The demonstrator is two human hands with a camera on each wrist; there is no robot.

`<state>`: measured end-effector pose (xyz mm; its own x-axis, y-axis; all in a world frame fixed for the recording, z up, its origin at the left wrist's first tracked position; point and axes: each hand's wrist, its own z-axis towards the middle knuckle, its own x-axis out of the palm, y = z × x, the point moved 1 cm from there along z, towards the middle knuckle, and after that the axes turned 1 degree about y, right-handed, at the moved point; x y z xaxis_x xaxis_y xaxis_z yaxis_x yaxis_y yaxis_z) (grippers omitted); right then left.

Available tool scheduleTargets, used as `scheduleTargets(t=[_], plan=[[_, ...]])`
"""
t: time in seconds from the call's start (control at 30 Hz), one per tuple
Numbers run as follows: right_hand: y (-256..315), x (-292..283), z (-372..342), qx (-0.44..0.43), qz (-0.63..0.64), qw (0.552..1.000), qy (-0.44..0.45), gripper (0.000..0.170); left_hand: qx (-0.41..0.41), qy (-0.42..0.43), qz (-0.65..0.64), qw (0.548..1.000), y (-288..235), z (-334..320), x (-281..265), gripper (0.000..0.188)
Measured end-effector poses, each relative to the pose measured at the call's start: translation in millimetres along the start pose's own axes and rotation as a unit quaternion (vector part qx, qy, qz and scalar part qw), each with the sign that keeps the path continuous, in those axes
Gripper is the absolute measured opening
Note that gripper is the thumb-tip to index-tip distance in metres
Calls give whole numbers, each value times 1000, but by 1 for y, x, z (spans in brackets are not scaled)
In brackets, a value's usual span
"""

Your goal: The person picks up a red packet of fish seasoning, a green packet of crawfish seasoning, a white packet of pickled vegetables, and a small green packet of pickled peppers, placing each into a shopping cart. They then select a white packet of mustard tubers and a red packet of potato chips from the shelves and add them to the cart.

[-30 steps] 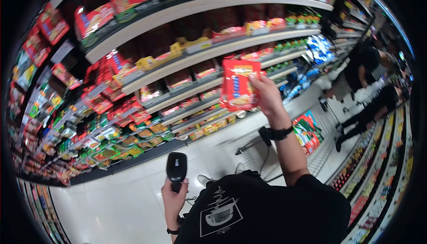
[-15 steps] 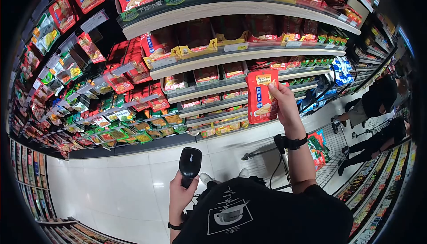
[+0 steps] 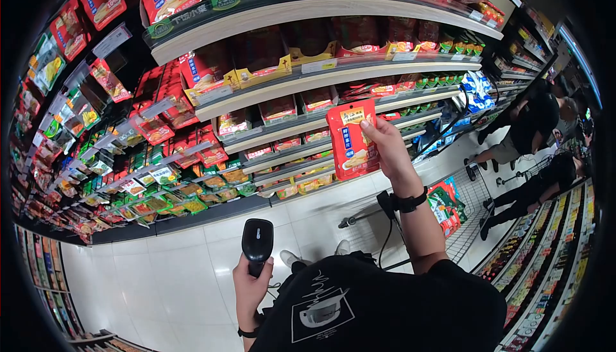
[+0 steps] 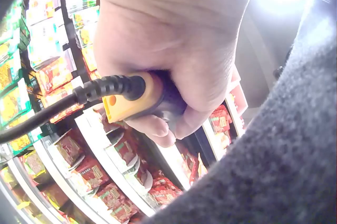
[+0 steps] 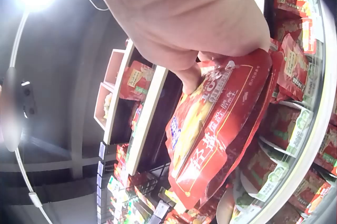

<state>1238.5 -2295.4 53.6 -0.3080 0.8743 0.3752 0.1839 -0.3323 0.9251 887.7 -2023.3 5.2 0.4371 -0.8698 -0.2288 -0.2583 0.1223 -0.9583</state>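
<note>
In the head view my right hand [image 3: 393, 153] pinches a red food packet [image 3: 351, 143] by its right edge, thumb on the printed front, held up before the shelves. The right wrist view shows the packet [image 5: 224, 124] from its other side, with white lettering and a food picture, below the hand [image 5: 189, 24]. Lower down, my left hand [image 3: 251, 288] grips a black handheld barcode scanner [image 3: 258, 240] by its handle, head pointing up toward the shelves. From the left wrist, the handle's yellow-and-black end [image 4: 139, 100] shows between the fingers, with a dark cable [image 4: 45, 113] running out.
Curved shelves [image 3: 308, 18] of red packets in boxes stand ahead. Hanging packets [image 3: 154, 124] fill the rack at left. A wire shopping cart [image 3: 471, 201] with colourful packets in it stands at right. Two people [image 3: 545, 108] are beyond it, and another stocked shelf [image 3: 545, 268] lines the right side.
The head view swung, sharpening from its earlier blur and shifting the shelves in frame. Both hands keep their grips; the packet stays raised before the shelves, its front still toward me.
</note>
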Motion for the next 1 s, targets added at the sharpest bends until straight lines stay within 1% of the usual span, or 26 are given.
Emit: scheduleTargets(t=[0.1, 0.2, 0.4, 0.53, 0.6, 0.67, 0.73, 0.77, 0.83, 0.87, 0.9, 1.0], plan=[[1, -2, -3, 0, 6, 1000, -10, 24, -23, -1, -12, 1000, -5, 0, 4, 23], [-2, -11, -3, -5, 8, 1000, -17, 23, -10, 6, 0, 1000, 1, 1, 4, 24], [-7, -30, -3, -8, -10, 1000, -28, 24, -16, 13, 17, 1000, -6, 2, 9, 24], [-1, -28, -10, -2, 2, 999, -44, 25, -1, 18, 11, 1000, -9, 3, 15, 23], [-7, -37, -8, -6, -12, 999, -48, 25, 2, 19, 0, 1000, -3, 4, 16, 24], [-8, -39, -9, -12, -21, 999, -46, 26, 24, 27, 35, 999, -1, 6, 14, 24], [-5, -45, -13, 7, -43, 998, -44, 25, 45, 28, 50, 997, 2, 8, 14, 25], [-5, -44, -13, 20, -51, 998, -42, 25, 40, 28, 51, 998, 0, 6, 14, 26], [-8, -33, -12, -6, -34, 997, -65, 27, 31, 33, 49, 998, -6, 7, 12, 26], [-8, -37, -12, 6, -48, 998, -50, 27, 17, 34, 47, 998, -12, 6, 11, 27], [-8, -42, -11, 16, -66, 997, -34, 27, 24, 29, 43, 998, -11, 5, 11, 27], [-11, -39, -7, 16, -65, 997, -24, 27, 44, 19, 29, 998, -9, 5, 8, 27]])
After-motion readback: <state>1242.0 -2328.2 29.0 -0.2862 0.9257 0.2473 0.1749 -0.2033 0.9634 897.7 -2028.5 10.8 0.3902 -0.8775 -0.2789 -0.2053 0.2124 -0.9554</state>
